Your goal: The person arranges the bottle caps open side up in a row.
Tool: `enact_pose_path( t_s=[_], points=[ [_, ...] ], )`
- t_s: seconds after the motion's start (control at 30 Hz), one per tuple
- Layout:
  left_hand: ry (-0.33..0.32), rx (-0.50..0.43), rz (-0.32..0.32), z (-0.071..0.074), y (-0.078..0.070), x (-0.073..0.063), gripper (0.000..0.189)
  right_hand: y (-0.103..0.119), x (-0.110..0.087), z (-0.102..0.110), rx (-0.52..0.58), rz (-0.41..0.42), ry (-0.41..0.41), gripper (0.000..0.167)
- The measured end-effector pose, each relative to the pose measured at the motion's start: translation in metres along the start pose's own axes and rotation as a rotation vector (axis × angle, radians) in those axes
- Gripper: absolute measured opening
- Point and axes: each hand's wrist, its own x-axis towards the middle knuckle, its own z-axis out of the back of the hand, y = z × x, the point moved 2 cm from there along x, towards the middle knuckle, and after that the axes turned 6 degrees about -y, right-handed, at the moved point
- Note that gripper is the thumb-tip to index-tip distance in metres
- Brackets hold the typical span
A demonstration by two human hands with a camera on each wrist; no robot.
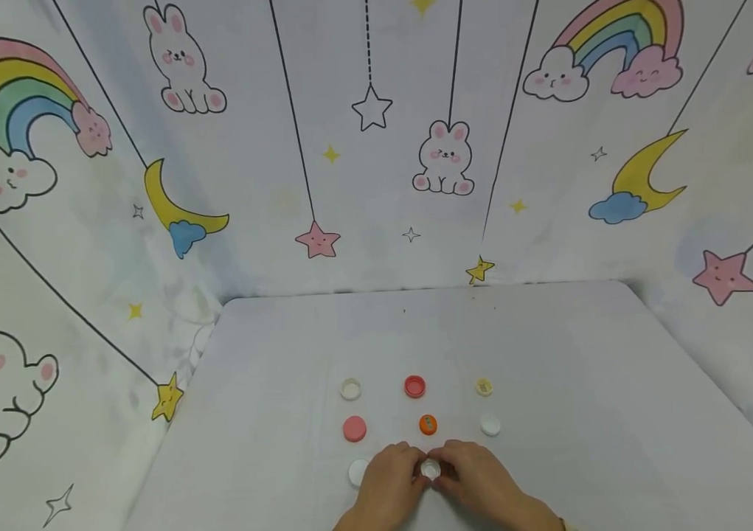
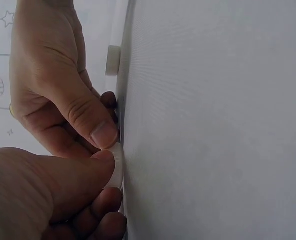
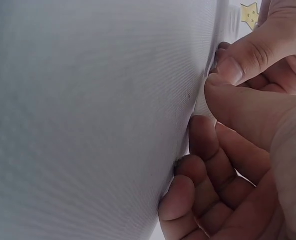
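Observation:
A small white bottle cap [image 1: 431,469] stands on the table between both hands, its hollow side facing up. My left hand [image 1: 391,479] pinches it from the left with thumb and fingers. From the right, my right hand [image 1: 482,478] grips the same cap. The thumbs nearly meet on the near side of its ridged edge [image 2: 119,170], as the left wrist view shows. Another white cap [image 1: 358,473] lies just left of my left hand, which partly hides it. Beyond the hands are an orange cap [image 1: 428,424], a pink cap [image 1: 354,428] and a white cap [image 1: 490,425].
Farther back, a whitish ring-like cap [image 1: 350,389], a red cap [image 1: 414,386] and a yellowish cap [image 1: 484,387] form a row. The white-covered table [image 1: 270,354] ends against a cloth backdrop [image 1: 250,147] printed with rabbits, stars and rainbows.

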Motion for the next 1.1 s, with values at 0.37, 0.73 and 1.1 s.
enact_pose_path(
  t_s=[0.37,0.73,1.1],
  points=[
    [0.039,0.052,-0.003,0.003,-0.006,0.003,0.015,0.002,0.0,0.001,0.027,-0.072,0.02,0.028],
    [0.072,0.047,0.046,0.023,0.001,0.013,0.025,-0.006,0.001,0.021,0.013,-0.066,0.026,0.04],
    [0.082,0.071,0.054,0.019,0.013,0.051,0.026,-0.012,0.025,0.029,-0.085,-0.102,0.033,0.04]
  ],
)
